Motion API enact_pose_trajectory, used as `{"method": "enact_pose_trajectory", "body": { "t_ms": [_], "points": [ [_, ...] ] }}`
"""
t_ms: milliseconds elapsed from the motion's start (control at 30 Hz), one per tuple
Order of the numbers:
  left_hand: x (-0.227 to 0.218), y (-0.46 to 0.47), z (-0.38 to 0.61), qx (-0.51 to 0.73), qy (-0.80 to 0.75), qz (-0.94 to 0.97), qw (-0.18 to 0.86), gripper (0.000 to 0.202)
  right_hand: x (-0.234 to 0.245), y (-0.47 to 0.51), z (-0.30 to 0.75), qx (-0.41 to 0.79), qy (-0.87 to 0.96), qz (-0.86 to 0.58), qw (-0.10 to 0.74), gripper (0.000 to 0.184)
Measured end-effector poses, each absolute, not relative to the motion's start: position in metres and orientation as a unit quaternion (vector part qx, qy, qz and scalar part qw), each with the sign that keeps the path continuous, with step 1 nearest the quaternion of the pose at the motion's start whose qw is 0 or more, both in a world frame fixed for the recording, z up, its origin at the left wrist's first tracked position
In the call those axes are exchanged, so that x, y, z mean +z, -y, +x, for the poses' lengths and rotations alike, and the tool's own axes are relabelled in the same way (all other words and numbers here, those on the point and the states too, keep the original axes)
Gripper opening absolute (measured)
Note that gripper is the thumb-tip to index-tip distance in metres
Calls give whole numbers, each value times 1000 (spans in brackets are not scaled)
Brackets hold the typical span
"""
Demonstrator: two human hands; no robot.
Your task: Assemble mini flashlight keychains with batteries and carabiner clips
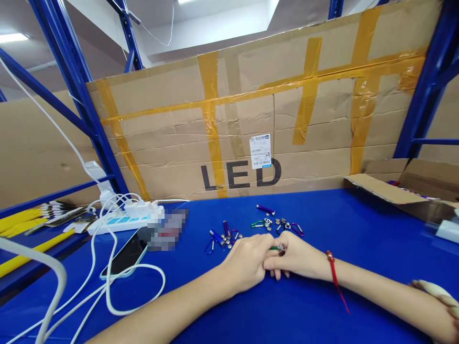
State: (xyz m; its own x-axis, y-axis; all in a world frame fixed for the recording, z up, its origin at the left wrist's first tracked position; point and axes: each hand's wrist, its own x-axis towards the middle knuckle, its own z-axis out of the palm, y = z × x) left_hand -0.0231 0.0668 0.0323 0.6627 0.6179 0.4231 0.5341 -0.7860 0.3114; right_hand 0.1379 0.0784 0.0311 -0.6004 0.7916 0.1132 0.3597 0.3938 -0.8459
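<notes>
My left hand (251, 260) and my right hand (294, 255) meet over the blue tabletop, fingers closed around a small green flashlight (275, 248) with a silvery end. Most of it is hidden by the fingers. Just beyond my left hand lie a blue flashlight (216, 237), a dark purple flashlight (226, 229) and a blue carabiner (209, 247), among several button cells (229, 242). A green carabiner (257, 224) and a purple carabiner (297, 229) lie behind the hands, with more small round cells between them. Farther back rests a violet flashlight (266, 209).
On the left, white cables (111, 286) loop across the table near a phone (127, 255) and a power strip (125, 220). An open cardboard box (390, 196) stands at the right. Behind the table rises a taped cardboard wall (172, 153), flanked by blue metal posts (421, 91).
</notes>
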Motion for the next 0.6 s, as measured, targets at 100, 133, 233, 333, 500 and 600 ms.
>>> {"method": "enact_pose_trajectory", "body": {
  "t_ms": [100, 133, 233, 333, 500, 600],
  "points": [
    [33, -68, -20, 296, -362, 875, 128, 26, 28, -82, 136, 414, 784, -384, 256, 44],
    [34, -69, -19, 295, -378, 865, 147, 31, 28, -83, 136, 404, 783, -395, 260, 45],
    [35, -71, -19, 292, -405, 844, 193, 33, 33, -85, 137, 387, 779, -414, 269, 47],
    [35, -73, -18, 310, -416, 829, 207, 28, 36, -85, 139, 388, 765, -432, 279, 47],
    [30, -78, -18, 368, -438, 788, 227, 17, 39, -90, 143, 336, 739, -454, 368, 36],
    [29, -80, -18, 389, -434, 773, 251, 14, 41, -94, 146, 302, 728, -440, 431, 36]
  ]
}}
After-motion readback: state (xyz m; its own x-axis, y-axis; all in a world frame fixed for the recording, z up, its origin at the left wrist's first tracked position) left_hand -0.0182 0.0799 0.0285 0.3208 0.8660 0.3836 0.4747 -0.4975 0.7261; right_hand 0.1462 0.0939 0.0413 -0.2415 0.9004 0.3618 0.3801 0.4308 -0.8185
